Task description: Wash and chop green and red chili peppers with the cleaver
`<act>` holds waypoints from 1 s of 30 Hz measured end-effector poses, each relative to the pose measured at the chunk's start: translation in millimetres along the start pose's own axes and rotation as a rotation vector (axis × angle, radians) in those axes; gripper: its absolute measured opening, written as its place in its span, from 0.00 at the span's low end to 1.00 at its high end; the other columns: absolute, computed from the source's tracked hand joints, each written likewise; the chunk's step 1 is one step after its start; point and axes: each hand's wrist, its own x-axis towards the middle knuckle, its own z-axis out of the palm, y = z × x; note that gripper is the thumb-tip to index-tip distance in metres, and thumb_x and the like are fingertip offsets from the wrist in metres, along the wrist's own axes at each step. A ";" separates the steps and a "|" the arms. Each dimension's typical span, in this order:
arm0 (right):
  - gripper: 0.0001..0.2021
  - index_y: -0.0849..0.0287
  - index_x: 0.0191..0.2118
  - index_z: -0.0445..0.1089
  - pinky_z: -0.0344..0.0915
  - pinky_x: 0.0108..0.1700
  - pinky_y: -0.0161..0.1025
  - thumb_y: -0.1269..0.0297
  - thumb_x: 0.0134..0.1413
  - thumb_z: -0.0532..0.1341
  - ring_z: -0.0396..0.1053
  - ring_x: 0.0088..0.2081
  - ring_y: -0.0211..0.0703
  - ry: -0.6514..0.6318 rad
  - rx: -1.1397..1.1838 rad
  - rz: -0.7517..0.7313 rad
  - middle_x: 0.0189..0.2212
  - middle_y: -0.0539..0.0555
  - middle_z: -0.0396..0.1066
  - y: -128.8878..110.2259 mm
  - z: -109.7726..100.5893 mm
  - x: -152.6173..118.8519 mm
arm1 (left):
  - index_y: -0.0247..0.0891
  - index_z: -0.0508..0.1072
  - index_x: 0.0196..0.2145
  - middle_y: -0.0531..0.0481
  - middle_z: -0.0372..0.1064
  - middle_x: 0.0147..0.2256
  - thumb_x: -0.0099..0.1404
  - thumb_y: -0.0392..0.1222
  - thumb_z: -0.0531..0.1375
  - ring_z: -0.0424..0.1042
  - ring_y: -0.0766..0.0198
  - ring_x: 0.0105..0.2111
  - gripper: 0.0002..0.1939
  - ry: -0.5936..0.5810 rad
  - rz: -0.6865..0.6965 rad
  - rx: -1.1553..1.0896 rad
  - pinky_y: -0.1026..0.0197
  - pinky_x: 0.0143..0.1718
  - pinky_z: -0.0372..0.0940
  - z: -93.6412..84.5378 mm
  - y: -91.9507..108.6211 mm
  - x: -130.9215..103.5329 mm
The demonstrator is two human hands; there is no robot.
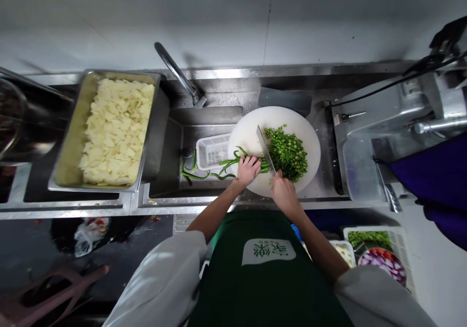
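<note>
A round white cutting board (pixel 242 131) lies across the sink. My right hand (pixel 283 193) is closed round the handle of a kitchen knife (pixel 266 151), whose blade points away from me across the board. Left of the blade, my left hand (pixel 248 170) presses down on a bunch of long green chili peppers (pixel 230 162), fingers curled over them. Their stem ends stick out to the left past the board's edge. On the right of the blade is a heap of chopped green peppers (pixel 288 154).
In the sink (pixel 174 144), a white perforated basket (pixel 213 152) has loose green peppers around it. A steel pan (pixel 69 147) of sliced potatoes stands left, beyond the faucet (pixel 178 74). Right are a cleaver (pixel 387 178) and a purple cloth (pixel 434 181). Below right sits a bowl of cut onions (pixel 385 264).
</note>
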 end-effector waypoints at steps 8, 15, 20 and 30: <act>0.15 0.66 0.55 0.59 0.66 0.46 0.37 0.73 0.64 0.52 0.75 0.47 0.49 -0.047 -0.042 0.009 0.44 0.67 0.76 -7.4 -5.0 9.0 | 0.41 0.74 0.50 0.41 0.72 0.45 0.71 0.42 0.52 0.66 0.50 0.48 0.15 -0.073 -0.022 0.003 0.45 0.55 0.56 -5.3 5.4 4.0; 0.16 0.69 0.57 0.59 0.66 0.47 0.38 0.74 0.65 0.49 0.75 0.48 0.50 -0.051 -0.061 0.020 0.45 0.70 0.75 -12.4 -2.2 7.8 | 0.42 0.74 0.50 0.41 0.71 0.45 0.71 0.41 0.52 0.65 0.50 0.47 0.15 -0.106 -0.082 -0.016 0.46 0.55 0.55 -10.5 10.8 5.9; 0.15 0.68 0.54 0.61 0.67 0.47 0.37 0.75 0.63 0.51 0.76 0.47 0.50 -0.051 -0.060 -0.026 0.42 0.68 0.76 -8.4 -0.2 3.3 | 0.40 0.75 0.48 0.41 0.72 0.43 0.71 0.41 0.52 0.65 0.50 0.46 0.14 -0.093 -0.093 -0.032 0.46 0.55 0.54 -7.8 5.9 6.5; 0.14 0.71 0.53 0.63 0.73 0.42 0.44 0.74 0.63 0.51 0.78 0.43 0.52 0.074 0.244 -0.113 0.38 0.66 0.78 -16.7 22.7 15.6 | 0.38 0.74 0.39 0.40 0.73 0.41 0.68 0.46 0.51 0.62 0.44 0.54 0.14 0.017 -0.254 -0.187 0.37 0.57 0.44 -15.9 -3.3 -4.5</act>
